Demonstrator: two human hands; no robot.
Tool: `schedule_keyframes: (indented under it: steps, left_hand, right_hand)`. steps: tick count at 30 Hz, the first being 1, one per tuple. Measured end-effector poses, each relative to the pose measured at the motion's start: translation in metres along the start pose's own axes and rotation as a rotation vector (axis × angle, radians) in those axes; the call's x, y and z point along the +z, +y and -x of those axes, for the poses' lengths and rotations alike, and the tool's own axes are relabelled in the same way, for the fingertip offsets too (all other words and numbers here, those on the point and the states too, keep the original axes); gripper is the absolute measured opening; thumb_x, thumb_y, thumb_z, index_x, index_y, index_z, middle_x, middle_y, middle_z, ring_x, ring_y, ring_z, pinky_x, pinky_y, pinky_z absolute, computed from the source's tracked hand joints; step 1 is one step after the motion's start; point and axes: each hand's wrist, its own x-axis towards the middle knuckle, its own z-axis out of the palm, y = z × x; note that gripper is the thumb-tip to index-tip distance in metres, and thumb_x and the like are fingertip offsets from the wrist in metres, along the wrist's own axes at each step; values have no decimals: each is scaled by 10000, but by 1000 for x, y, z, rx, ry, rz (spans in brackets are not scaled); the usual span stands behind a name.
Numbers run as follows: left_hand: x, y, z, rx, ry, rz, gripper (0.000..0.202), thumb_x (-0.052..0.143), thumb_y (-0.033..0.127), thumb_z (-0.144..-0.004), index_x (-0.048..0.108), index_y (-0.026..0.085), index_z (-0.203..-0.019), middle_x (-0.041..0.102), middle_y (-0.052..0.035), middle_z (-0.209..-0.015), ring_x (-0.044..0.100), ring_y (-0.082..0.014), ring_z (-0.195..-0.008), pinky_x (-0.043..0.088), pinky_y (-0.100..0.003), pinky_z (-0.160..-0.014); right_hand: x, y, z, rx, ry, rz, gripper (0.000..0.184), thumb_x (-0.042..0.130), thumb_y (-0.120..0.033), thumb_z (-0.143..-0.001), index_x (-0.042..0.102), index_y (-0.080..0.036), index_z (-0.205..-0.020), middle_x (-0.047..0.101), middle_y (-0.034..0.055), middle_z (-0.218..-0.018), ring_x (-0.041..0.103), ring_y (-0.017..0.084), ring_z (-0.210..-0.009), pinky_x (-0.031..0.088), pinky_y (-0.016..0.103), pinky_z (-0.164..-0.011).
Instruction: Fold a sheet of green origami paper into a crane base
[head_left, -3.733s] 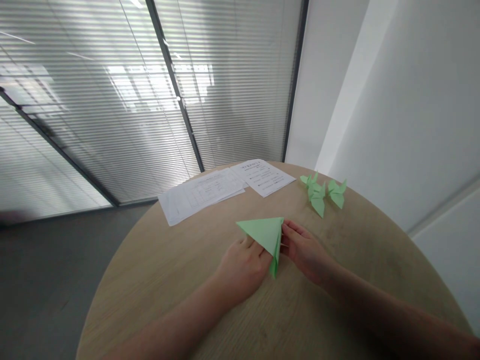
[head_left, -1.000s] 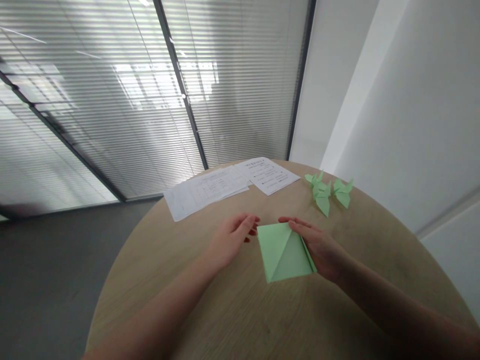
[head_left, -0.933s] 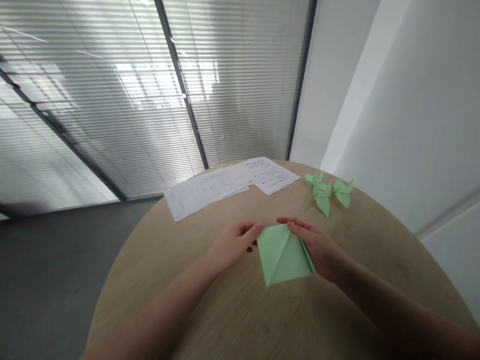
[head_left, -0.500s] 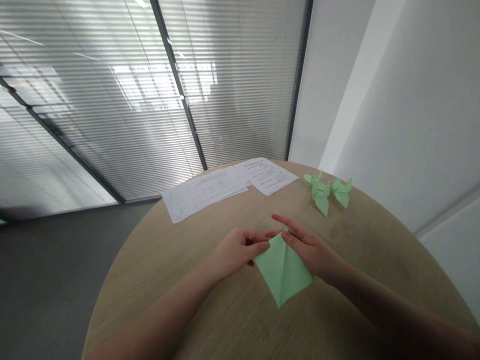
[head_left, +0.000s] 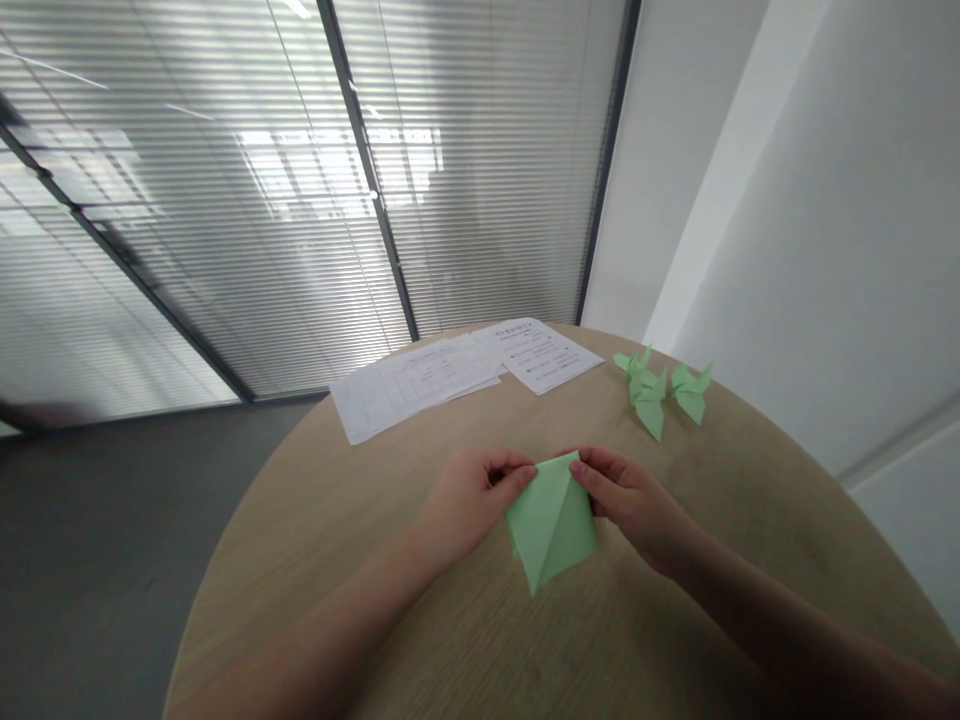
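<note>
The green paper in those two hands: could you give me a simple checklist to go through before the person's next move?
1. Left hand gripping the green paper: ok, near its upper left corner.
2. Right hand gripping it too: ok, near its upper right corner.
3. Crease showing on the front: ok, running down toward the lower tip.
4. Layers behind lined up: cannot tell, mostly hidden.
5. Printed sheets apart from the hands: ok, farther back on the table.
6. Folded green shapes apart from the hands: ok, back on the right.
</note>
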Motion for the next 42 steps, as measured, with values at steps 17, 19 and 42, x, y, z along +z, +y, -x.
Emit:
schedule_keyframes:
  steps: [17,19,42]
  left_hand:
    - [6,8,16,442,112,-249,378,462,332,-1031,697,166,-1276,780,-69,-919,682,-146,-696,517,-250,-656]
    - [7,8,15,418,106,-198,355,460,314,-1032,720,190,-1239,780,-47,-887,678,-136,-686,510,-240,-655]
    - [11,-13,-6,-108,-228,367,362,727,390,-837,686,139,-1094,679,-15,-727,610,-130,-609,466,-224,-545]
  right_hand:
    - [2,-8,14,-152,126,-23,425,794,-609,-755,768,-222,-928,693,12,-754,544,129,-634,442,219,-556]
    - [2,-7,16,-163,123,-17,417,788,-608,-762,773,-226,-930,694,12,-753,539,128,-633,436,216,-552]
    - [-4,4,-3,-23,-73,152,679,727,-470,-832,530,-201,-1423,593,-40,-671,474,118,-524,324,231,-474]
